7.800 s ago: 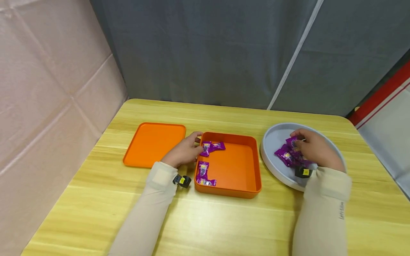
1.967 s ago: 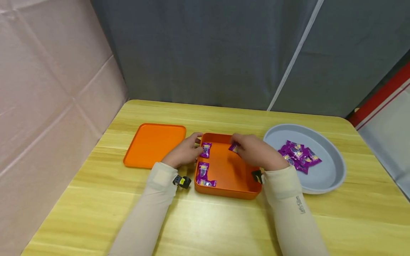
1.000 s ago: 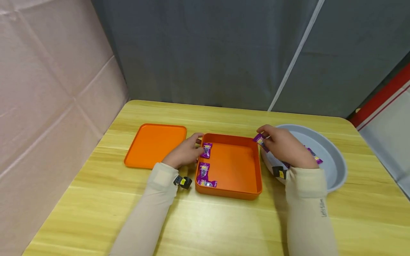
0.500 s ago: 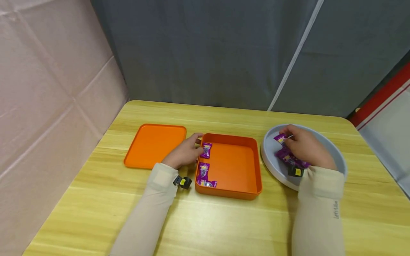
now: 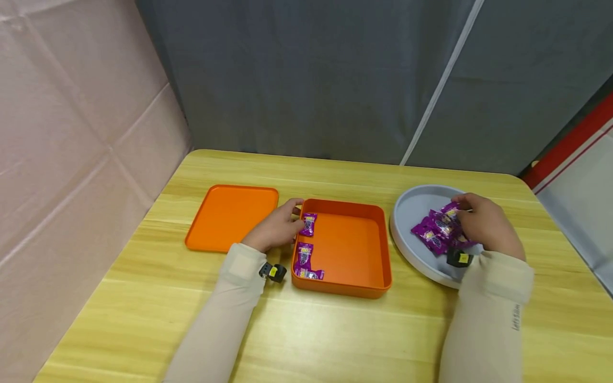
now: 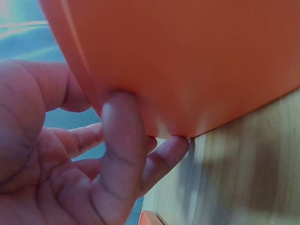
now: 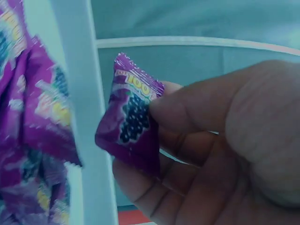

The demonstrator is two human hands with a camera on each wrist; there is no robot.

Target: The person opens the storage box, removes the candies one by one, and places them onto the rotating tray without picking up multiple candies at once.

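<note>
An open orange box point(image 5: 351, 250) sits mid-table with three purple candy packets point(image 5: 306, 247) along its left side. My left hand point(image 5: 278, 226) rests against the box's left wall point(image 6: 187, 65), fingers curled on its outer face. My right hand point(image 5: 483, 226) is over the grey plate point(image 5: 407, 213) and pinches one purple candy packet point(image 7: 133, 124) between thumb and fingers. A pile of purple packets point(image 5: 438, 231) lies in the plate beside that hand.
The orange lid point(image 5: 232, 215) lies flat to the left of the box. A pink wall stands at the left, a grey curtain behind the wooden table point(image 5: 306, 330). The table's right edge runs close to the plate.
My right hand carried a purple packet from the orange box back to the grey plate and now pinches it over the pile. The left hand has stayed on the box.
</note>
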